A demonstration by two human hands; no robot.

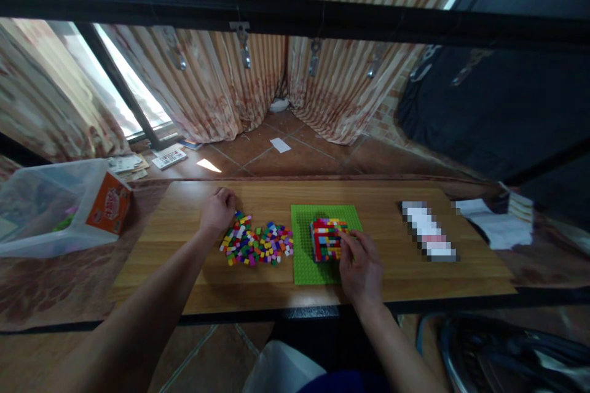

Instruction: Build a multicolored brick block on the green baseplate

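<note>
At the brick block (325,239), the right hand (362,265) is likely building; even pressing seems next. The left hand (217,211) curls; both grips are unclear.

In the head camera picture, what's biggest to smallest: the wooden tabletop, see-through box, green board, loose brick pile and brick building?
1. Wooden tabletop
2. See-through box, cut off by the picture's edge
3. Green board, partly covered
4. Loose brick pile
5. Brick building
</note>
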